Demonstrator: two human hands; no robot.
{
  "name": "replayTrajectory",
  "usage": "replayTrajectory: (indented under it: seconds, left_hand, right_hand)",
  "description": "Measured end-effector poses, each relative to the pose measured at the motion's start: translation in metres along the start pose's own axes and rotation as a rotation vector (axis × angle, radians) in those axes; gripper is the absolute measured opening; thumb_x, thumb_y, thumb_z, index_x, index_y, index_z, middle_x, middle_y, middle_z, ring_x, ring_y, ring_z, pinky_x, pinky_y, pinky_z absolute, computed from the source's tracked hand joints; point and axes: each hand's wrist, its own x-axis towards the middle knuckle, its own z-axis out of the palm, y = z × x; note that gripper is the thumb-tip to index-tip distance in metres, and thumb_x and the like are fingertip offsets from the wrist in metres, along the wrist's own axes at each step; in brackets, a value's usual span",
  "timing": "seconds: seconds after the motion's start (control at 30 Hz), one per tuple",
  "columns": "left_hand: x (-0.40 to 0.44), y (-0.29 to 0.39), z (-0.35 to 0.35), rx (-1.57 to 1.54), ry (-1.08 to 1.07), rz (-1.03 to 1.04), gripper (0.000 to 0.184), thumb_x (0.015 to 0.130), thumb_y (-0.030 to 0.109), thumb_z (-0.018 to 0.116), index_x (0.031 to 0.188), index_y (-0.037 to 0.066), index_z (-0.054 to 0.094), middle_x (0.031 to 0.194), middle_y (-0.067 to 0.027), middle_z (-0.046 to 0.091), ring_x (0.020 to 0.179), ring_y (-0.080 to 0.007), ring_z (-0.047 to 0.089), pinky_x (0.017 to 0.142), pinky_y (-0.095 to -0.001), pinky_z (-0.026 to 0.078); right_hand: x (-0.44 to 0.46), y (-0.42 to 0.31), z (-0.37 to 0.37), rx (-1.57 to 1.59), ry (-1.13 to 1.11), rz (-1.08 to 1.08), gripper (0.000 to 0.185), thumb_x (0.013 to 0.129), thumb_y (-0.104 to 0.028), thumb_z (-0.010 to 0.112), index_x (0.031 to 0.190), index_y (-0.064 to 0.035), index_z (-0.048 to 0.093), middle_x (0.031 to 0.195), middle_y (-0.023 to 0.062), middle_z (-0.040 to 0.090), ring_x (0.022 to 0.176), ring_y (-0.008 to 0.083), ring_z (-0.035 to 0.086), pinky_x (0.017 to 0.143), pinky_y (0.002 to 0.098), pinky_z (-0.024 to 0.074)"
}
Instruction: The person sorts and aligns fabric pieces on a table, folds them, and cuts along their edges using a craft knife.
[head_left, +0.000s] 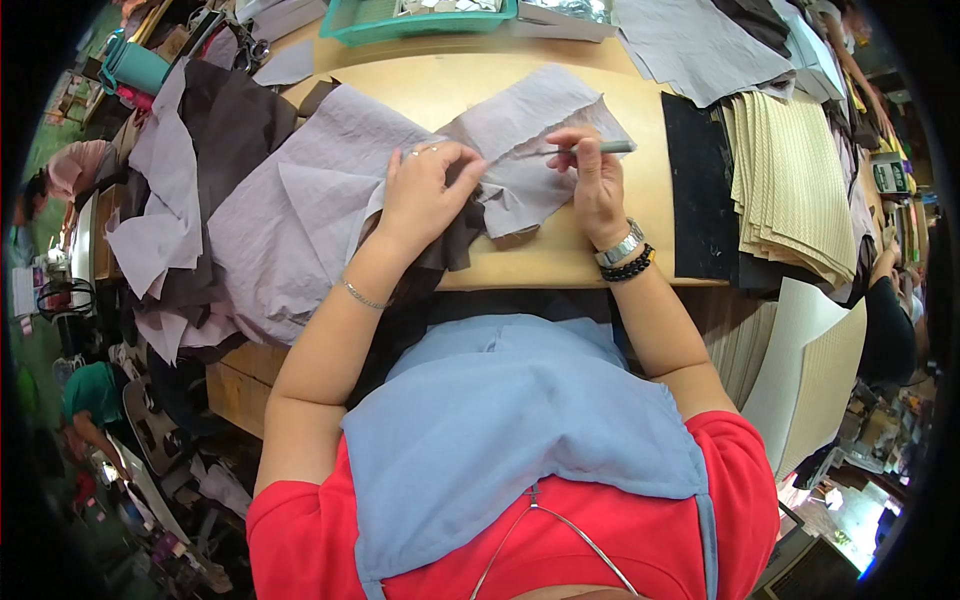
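I see wrinkled, lilac-grey thin cloth spread across the middle of the pale wooden tabletop. My left hand covers part of it, so I can't make out how the layers meet; a teal plastic tray at the tabletop's far side is cut off by the frame. That left hand lies back-up, fingers bent; I cannot tell whether thumb and fingertips pinch the cloth. Right of the tabletop's centre, my right hand is raised from the wrist, gripping a slim grey pen-shaped tool, its thin tip indistinct.
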Motion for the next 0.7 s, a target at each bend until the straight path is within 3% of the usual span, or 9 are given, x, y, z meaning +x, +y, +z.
replayTrajectory:
  seconds: [0.13, 0.17, 0.27, 0.4, 0.7]
  left_hand:
    - [-0.004, 0.005, 0.005, 0.16, 0.06, 0.124, 0.027, 0.077, 0.037, 0.075, 0.092, 0.015, 0.071, 0.102, -0.0018, 0.066, 0.101, -0.0233, 0.058, 0.097, -0.0472, 0.033]
    - [-0.005, 0.006, 0.006, 0.187, 0.08, 0.146, 0.028, 0.076, 0.037, 0.076, 0.094, 0.016, 0.071, 0.103, -0.0019, 0.066, 0.102, -0.0236, 0.058, 0.097, -0.0474, 0.033]
    - [-0.011, 0.012, 0.007, 0.262, 0.141, 0.182, 0.035, 0.071, 0.04, 0.079, 0.097, 0.017, 0.072, 0.108, -0.0025, 0.064, 0.106, -0.0252, 0.056, 0.097, -0.0496, 0.033]
    - [-0.012, 0.013, 0.012, 0.238, 0.134, 0.119, 0.041, 0.067, 0.043, 0.08, 0.099, 0.018, 0.072, 0.111, -0.0029, 0.062, 0.11, -0.0262, 0.055, 0.099, -0.0558, 0.031]
    - [-0.011, 0.014, 0.015, 0.238, 0.105, 0.067, 0.042, 0.067, 0.042, 0.08, 0.101, 0.019, 0.071, 0.113, -0.0029, 0.06, 0.115, -0.0263, 0.053, 0.101, -0.0676, 0.026]
  right_hand:
    - [0.004, -0.004, 0.001, 0.13, 0.039, 0.109, 0.024, 0.1, -0.02, 0.058, 0.109, 0.0014, 0.065, 0.098, 0.0065, 0.068, 0.089, 0.0124, 0.066, 0.077, 0.0239, 0.052]
    - [0.003, -0.008, 0.007, 0.059, 0.034, 0.101, 0.018, 0.097, -0.011, 0.06, 0.11, 0.0013, 0.064, 0.103, 0.008, 0.069, 0.089, 0.0128, 0.067, 0.077, 0.0237, 0.0534]
    - [-0.001, -0.009, 0.007, 0.007, -0.094, 0.106, 0.017, 0.095, -0.005, 0.06, 0.111, 0.0006, 0.064, 0.103, 0.008, 0.069, 0.091, 0.0137, 0.067, 0.08, 0.0247, 0.0542]
    - [-0.004, -0.007, 0.012, -0.064, -0.17, -0.025, 0.018, 0.092, 0.004, 0.059, 0.109, 0.0014, 0.063, 0.105, 0.0108, 0.069, 0.092, 0.0161, 0.067, 0.085, 0.0281, 0.0541]
    - [-0.008, -0.017, 0.019, -0.413, -0.217, -0.195, 0.014, 0.081, -0.001, 0.07, 0.095, -0.0032, 0.069, 0.087, 0.0074, 0.071, 0.075, 0.0156, 0.068, 0.068, 0.0266, 0.0539]
